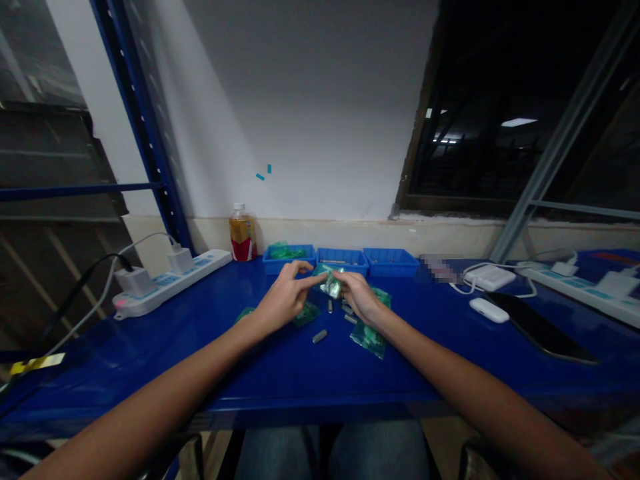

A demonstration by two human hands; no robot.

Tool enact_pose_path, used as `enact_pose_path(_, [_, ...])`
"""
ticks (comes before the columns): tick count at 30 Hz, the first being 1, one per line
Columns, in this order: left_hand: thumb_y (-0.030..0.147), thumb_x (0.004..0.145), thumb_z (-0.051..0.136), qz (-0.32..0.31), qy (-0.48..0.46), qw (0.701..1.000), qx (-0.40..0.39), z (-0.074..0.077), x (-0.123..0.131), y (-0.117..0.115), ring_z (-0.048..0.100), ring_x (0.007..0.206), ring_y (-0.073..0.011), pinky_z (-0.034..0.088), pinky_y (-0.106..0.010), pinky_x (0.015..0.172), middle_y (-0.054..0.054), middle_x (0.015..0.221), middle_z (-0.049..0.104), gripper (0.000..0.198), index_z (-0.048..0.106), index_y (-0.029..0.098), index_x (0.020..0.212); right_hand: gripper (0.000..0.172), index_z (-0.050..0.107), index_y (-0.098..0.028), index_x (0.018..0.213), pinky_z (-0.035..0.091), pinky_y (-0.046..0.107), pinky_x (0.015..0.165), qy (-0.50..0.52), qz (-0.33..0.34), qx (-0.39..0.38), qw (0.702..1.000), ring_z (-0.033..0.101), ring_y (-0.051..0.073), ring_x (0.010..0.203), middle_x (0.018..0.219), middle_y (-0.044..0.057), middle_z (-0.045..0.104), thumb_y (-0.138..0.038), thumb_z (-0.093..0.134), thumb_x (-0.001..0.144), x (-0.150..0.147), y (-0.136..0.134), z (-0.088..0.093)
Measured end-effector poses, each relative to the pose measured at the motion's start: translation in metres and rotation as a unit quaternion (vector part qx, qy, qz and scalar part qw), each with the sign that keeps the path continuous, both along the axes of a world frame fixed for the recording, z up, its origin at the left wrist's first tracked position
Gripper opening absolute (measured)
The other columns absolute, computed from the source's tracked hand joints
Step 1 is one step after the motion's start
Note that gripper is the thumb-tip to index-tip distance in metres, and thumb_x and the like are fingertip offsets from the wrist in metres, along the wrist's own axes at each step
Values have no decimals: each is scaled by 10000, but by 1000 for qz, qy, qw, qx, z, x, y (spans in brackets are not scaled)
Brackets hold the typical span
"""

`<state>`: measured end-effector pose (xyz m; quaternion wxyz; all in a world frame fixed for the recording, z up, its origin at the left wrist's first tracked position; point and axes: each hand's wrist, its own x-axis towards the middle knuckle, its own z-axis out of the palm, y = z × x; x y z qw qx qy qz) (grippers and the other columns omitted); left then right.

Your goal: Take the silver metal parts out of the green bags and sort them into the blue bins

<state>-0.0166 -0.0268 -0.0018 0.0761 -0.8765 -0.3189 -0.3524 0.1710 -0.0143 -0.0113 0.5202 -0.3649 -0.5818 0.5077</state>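
1. Fingers of the right hand (363, 295) were closed on a small green-tinted bag (331, 287), which sat between both hands over the counter (290, 380), perhaps so either could work it.
2. The left hand (283, 297) met that bag from nine o'clock, one digit stretched to its edge; I couldn't tell whether it gripped.
3. Metal cylinders (319, 336) lay around five and six o'clock from the bag, probably set close for easy picking.
4. A flat packet (370, 340) lay between four and five o'clock, the right wrist partly covering it.
5. Toward the wall were a left tray (289, 267) of green packets at ten o'clock, a middle tray (357, 267) near twelve, partly hidden by the hands and bag, and a right tray (393, 268) near two.
6. Well apart were a bottle (242, 235) at ten and a phone (543, 328) at three.
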Motion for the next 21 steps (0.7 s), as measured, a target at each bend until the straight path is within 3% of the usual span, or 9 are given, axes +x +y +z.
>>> enact_pose_path(3, [127,843,478,6,11,1000,-18,4,3,-7,425,1064,-234,399,-422,933,-97,1143,466,420,566,245,1237,310,614,-164,664,346,247,554,-108,-63,100,987,435,126,569,581,-13,494,-442,539,780,2,0,-1])
enact_pose_path(7, [356,886,465,14,-90,988,-127,13,11,-16,464,1018,-230,368,-422,952,-91,1034,537,314,635,172,1076,231,700,-214,935,395,274,645,-284,-129,349,884,473,149,682,709,15,482,-270,486,868,8,-7,5])
enact_pose_path(10, [472,908,356,7,-200,944,-263,18,14,-18,533,923,-210,411,-374,875,-81,929,596,436,640,142,926,350,646,-259,1133,443,287,693,-325,-153,431,827,491,148,736,846,38,466,-145,461,859,10,-11,7])
enact_pose_path(12, [503,885,380,2,-251,904,-345,21,14,-17,569,853,-199,443,-325,774,-79,888,627,450,628,129,912,430,618,-270,1177,471,301,732,-339,-152,459,807,505,148,784,927,53,464,-78,435,838,9,-13,7])
enact_pose_path(14, [478,849,450,-2,-263,885,-383,25,9,-12,594,791,-189,449,-285,695,-75,846,648,402,622,120,915,461,599,-270,1198,488,326,793,-343,-144,475,798,523,162,890,1026,72,467,-56,420,831,6,-15,7])
enact_pose_path(17, [397,827,477,53,-220,925,-306,39,-6,7,607,697,-182,444,-263,634,-64,762,660,321,635,123,883,413,586,-263,1198,491,356,873,-329,-134,476,804,503,190,1071,1197,91,434,-97,435,851,1,-20,9])
enact_pose_path(19, [365,828,475,154,-155,961,-170,51,-19,30,614,696,-196,440,-272,649,-67,761,672,304,660,135,900,376,586,-260,1184,485,373,907,-317,-130,465,816,488,200,1125,1258,96,407,-128,459,855,0,-22,11])
enact_pose_path(21, [332,840,470,242,-90,964,-61,63,-30,57,632,799,-219,444,-286,725,-78,854,692,306,662,159,1004,347,593,-262,1158,478,399,926,-311,-134,451,826,487,209,1136,1266,99,402,-145,483,851,1,-23,13])
